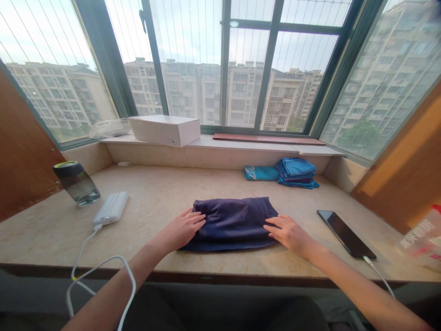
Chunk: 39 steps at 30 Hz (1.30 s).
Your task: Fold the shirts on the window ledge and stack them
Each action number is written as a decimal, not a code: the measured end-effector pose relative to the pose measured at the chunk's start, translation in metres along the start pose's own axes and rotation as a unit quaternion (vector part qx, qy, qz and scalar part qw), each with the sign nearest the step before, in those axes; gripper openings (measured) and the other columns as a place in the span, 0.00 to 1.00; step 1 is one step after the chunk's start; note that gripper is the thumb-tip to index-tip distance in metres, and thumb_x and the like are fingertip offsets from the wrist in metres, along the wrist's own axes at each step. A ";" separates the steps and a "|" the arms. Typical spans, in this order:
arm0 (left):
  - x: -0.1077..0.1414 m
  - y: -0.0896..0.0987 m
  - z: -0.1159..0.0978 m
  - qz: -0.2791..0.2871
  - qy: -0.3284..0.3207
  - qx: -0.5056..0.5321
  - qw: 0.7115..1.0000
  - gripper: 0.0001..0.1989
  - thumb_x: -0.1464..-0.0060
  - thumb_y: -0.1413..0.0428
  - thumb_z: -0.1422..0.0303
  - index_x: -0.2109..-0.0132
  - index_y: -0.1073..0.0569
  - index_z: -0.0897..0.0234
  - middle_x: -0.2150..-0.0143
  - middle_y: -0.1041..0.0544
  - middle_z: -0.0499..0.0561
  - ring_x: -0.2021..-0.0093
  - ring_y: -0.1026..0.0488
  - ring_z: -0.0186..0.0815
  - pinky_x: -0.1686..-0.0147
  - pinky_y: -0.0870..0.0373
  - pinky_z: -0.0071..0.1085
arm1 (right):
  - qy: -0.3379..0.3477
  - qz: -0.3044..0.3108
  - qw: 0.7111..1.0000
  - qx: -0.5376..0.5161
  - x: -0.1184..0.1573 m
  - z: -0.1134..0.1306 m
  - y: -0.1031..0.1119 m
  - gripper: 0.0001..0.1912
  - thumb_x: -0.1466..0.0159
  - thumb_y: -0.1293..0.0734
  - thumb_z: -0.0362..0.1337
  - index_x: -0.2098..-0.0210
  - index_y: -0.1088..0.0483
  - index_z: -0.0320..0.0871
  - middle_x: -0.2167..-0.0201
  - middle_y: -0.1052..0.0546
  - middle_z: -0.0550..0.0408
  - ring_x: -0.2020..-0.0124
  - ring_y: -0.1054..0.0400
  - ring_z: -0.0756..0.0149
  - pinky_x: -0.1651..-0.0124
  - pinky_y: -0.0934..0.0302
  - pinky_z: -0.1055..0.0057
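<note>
A dark navy cloth (234, 225), folded into a wide rectangle with some wrinkles, lies on the stone counter (155, 184) in front of me. My left hand (186, 226) rests on its left edge, fingers spread and palm down. On the right edge lies my right hand (285, 232), its fingers apart and touching the fabric. Behind the cloth, to the right, is a stack of folded blue cloths (296, 172), with a teal rolled or folded cloth (261, 173) with white lettering beside it.
A bottle (77, 183) and a white power bank (111, 208) with a looping cable stand left. A phone (345, 233) on a cable and a plastic container (423, 236) are right. A white box (165, 130) sits on the window ledge.
</note>
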<state>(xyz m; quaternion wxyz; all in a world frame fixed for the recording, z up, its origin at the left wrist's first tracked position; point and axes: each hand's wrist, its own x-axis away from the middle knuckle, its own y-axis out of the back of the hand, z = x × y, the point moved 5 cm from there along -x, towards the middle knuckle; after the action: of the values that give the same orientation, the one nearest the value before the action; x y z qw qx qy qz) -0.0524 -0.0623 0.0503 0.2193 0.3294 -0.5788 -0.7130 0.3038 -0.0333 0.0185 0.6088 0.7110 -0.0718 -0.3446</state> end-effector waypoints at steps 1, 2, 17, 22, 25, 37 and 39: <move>0.000 -0.002 0.000 -0.003 -0.004 -0.003 1.000 0.21 0.40 0.51 0.82 0.45 0.24 0.63 0.43 0.22 0.57 0.43 0.26 0.42 0.36 0.36 0.46 | 0.005 -0.011 1.000 0.007 0.000 0.003 0.001 0.15 0.31 0.35 0.30 0.47 0.24 0.47 0.48 0.21 0.45 0.48 0.26 0.54 0.43 0.34 0.47; 0.001 -0.002 0.000 -0.008 -0.006 -0.004 1.000 0.19 0.40 0.50 0.82 0.47 0.23 0.62 0.45 0.21 0.57 0.45 0.24 0.42 0.38 0.35 0.45 | 0.005 -0.023 1.000 0.011 -0.001 0.006 0.002 0.16 0.31 0.37 0.29 0.47 0.24 0.46 0.49 0.20 0.45 0.48 0.25 0.54 0.42 0.35 0.47; -0.022 0.027 -0.025 -0.063 -0.056 0.105 0.991 0.14 0.34 0.51 0.71 0.46 0.25 0.60 0.41 0.24 0.55 0.38 0.30 0.39 0.34 0.40 0.42 | -0.059 -0.035 0.993 -0.098 -0.025 0.021 0.023 0.20 0.26 0.43 0.42 0.42 0.28 0.44 0.39 0.27 0.43 0.38 0.33 0.54 0.37 0.39 0.53; -0.038 -0.015 -0.015 0.024 0.012 0.068 0.997 0.23 0.32 0.52 0.61 0.33 0.35 0.56 0.31 0.34 0.55 0.30 0.40 0.43 0.32 0.44 0.46 | -0.128 0.116 0.984 -0.053 -0.058 0.023 -0.026 0.31 0.26 0.49 0.54 0.28 0.48 0.49 0.28 0.45 0.46 0.28 0.52 0.51 0.30 0.53 0.43; -0.031 -0.026 -0.019 0.008 0.064 0.027 0.998 0.26 0.31 0.55 0.57 0.31 0.37 0.59 0.30 0.36 0.59 0.30 0.41 0.48 0.34 0.43 0.49 | -0.153 0.157 0.976 -0.013 -0.078 0.000 -0.041 0.28 0.26 0.48 0.51 0.29 0.46 0.52 0.27 0.47 0.49 0.27 0.55 0.51 0.29 0.61 0.39; -0.014 -0.025 -0.088 -0.013 0.168 0.016 0.986 0.32 0.31 0.60 0.52 0.32 0.36 0.69 0.29 0.39 0.63 0.28 0.46 0.54 0.32 0.52 0.55 | -0.197 0.163 0.960 -0.114 -0.143 0.011 -0.076 0.35 0.27 0.54 0.58 0.29 0.44 0.47 0.26 0.52 0.47 0.26 0.60 0.52 0.28 0.65 0.48; -0.012 -0.021 -0.089 -0.001 0.178 0.030 0.984 0.32 0.31 0.60 0.51 0.31 0.38 0.68 0.29 0.40 0.62 0.28 0.46 0.53 0.31 0.51 0.54 | -0.215 0.121 0.962 -0.116 -0.154 0.003 -0.079 0.32 0.27 0.50 0.56 0.31 0.41 0.48 0.26 0.50 0.51 0.25 0.60 0.55 0.27 0.67 0.53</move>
<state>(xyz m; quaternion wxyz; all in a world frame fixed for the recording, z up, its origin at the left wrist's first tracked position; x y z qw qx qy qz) 0.0216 -0.1099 0.0228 0.3080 0.4580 -0.5515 -0.6254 0.1613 0.0646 0.0085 0.6943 0.5305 -0.2459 -0.4195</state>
